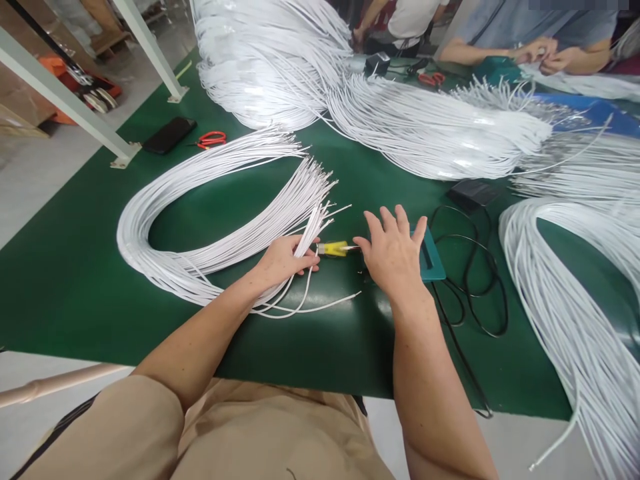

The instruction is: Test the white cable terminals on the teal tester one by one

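My left hand [285,260] is closed around several white cables [311,230] from a long looped bundle [135,220] on the green table. Just right of its fingers is a small yellow tool [334,249] with a metal shaft pointing right. My right hand [395,253] is spread, palm down, over the left part of a teal device [433,257]; whether it touches the device is hidden. One loose cable [330,307] curves out below my left hand, its tip lying toward the right.
Large white cable bundles [270,60] lie at the back, another [555,287] at the right. Black cords [475,287] coil beside the teal device. A black phone [170,135] and red scissors [211,139] lie back left. A co-worker's hands [550,55] are at the far right.
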{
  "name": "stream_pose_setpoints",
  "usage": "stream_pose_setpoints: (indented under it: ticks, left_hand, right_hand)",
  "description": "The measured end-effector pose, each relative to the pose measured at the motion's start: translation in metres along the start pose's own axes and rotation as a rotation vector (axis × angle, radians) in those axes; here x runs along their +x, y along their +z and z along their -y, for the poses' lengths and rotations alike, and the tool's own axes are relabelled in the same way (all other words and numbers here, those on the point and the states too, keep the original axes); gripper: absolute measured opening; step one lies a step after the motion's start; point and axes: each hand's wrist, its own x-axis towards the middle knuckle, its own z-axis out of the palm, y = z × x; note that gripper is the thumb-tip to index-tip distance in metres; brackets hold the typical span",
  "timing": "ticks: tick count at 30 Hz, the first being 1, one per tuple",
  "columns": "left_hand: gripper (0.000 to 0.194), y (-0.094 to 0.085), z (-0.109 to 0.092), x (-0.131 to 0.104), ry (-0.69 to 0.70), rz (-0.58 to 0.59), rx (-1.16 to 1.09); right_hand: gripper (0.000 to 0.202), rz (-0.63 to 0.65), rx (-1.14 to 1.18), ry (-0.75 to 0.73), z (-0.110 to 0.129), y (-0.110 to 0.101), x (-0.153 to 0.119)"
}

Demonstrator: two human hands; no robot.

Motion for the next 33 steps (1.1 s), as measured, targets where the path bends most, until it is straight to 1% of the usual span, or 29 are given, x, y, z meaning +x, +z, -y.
stream_pose_setpoints:
  ticks: [3, 5, 6, 7, 8, 10, 11, 13, 15, 17, 18, 20, 21, 22, 24, 25, 26, 28, 30, 33]
  left_hand:
    - [0.048, -0.007, -0.001, 0.0, 0.0, 0.01, -0.031]
    - [0.054, -0.011, -0.001, 0.0, 0.017, 0.017, -0.051]
    - [0.056, -0.013, -0.001, 0.0, 0.028, 0.021, -0.065]
    - [0.055, -0.015, 0.0, 0.0, 0.039, 0.024, -0.079]
    - [0.053, -0.017, 0.0, 0.0, 0.052, 0.02, -0.091]
    - [0.043, -0.019, 0.002, 0.001, 0.085, -0.005, -0.104]
    - [0.037, -0.019, 0.003, 0.002, 0.097, -0.018, -0.114]
    - [0.034, -0.02, 0.003, 0.003, 0.094, -0.022, -0.158]
    - [0.035, -0.02, 0.003, 0.004, 0.056, -0.022, -0.229]
    - [0.037, -0.02, 0.003, 0.004, 0.025, -0.044, -0.283]
    - [0.036, -0.02, 0.003, 0.004, 0.022, -0.059, -0.291]
    - [0.037, -0.02, 0.003, 0.004, 0.032, -0.07, -0.271]
    - [0.039, -0.02, 0.002, 0.003, 0.046, -0.063, -0.25]
    - [0.04, -0.02, 0.002, 0.002, 0.064, -0.055, -0.227]
    - [0.042, -0.018, -0.001, 0.0, 0.088, -0.031, -0.195]
    - [0.042, -0.017, -0.002, -0.001, 0.091, -0.014, -0.184]
    - [0.041, -0.016, -0.003, -0.002, 0.089, 0.006, -0.175]
    - [0.039, -0.015, -0.006, -0.003, 0.075, 0.055, -0.17]
    - [0.036, -0.015, -0.006, -0.004, 0.08, 0.069, -0.198]
    - [0.033, -0.014, -0.006, -0.004, 0.111, -0.005, -0.255]
  right_hand:
    - [0.043, -0.014, -0.022, 0.002, 0.001, 0.0, 0.0]
    - [0.037, -0.041, 0.018, -0.003, 0.009, -0.006, 0.003]
    - [0.031, -0.037, 0.068, -0.035, 0.015, -0.01, 0.004]
    - [0.026, -0.015, 0.139, -0.098, 0.024, -0.015, 0.004]
    - [0.022, 0.03, 0.23, -0.181, 0.034, -0.019, 0.004]
    - [0.027, 0.189, 0.401, -0.441, 0.056, -0.024, 0.0]
    - [0.028, 0.246, 0.44, -0.525, 0.067, -0.025, -0.003]
    - [0.02, 0.317, 0.427, -0.57, 0.085, -0.022, -0.013]
    - [0.012, 0.371, 0.41, -0.542, 0.096, -0.017, -0.023]
    - [0.011, 0.436, 0.43, -0.519, 0.098, -0.014, -0.03]
    - [0.014, 0.479, 0.462, -0.517, 0.096, -0.014, -0.03]
    - [0.023, 0.555, 0.597, -0.463, 0.086, -0.015, -0.025]
    - [0.026, 0.581, 0.707, -0.38, 0.079, -0.016, -0.02]
    - [0.028, 0.559, 0.814, -0.236, 0.072, -0.017, -0.013]
    - [0.027, 0.427, 0.974, 0.072, 0.061, -0.015, -0.001]
    - [0.023, 0.353, 1.041, 0.195, 0.057, -0.013, 0.004]
    - [0.02, 0.293, 1.113, 0.286, 0.054, -0.011, 0.008]
    - [0.02, 0.223, 1.272, 0.386, 0.052, -0.006, 0.012]
    - [0.022, 0.21, 1.401, 0.419, 0.054, -0.002, 0.012]
    - [0.024, 0.267, 1.47, 0.414, 0.057, -0.001, 0.011]
